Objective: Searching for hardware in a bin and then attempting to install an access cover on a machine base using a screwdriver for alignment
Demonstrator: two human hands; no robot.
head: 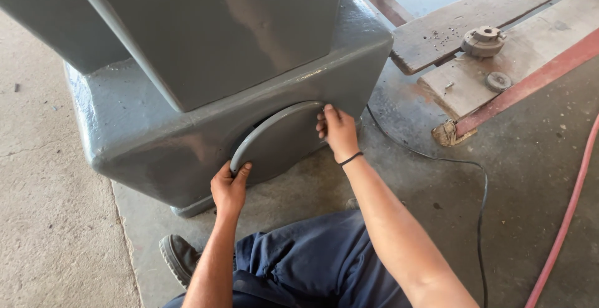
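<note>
A big grey-painted cast machine base (156, 127) stands on the concrete floor in front of me. On its side sits a round grey cover plate (277, 139), tilted slightly away from the opening behind it. My left hand (229, 188) grips the plate's lower left rim, thumb on the face. My right hand (337, 131), with a black band on the wrist, holds the plate's upper right rim. Both hands are closed on the plate's edge.
A black cable (437, 158) runs across the floor at right, and a red hose (571, 208) curves along the right edge. Wooden planks (449, 30) with a round metal part (483, 40) and a small disc (498, 81) lie at the back right. My shoe (179, 257) rests below the base.
</note>
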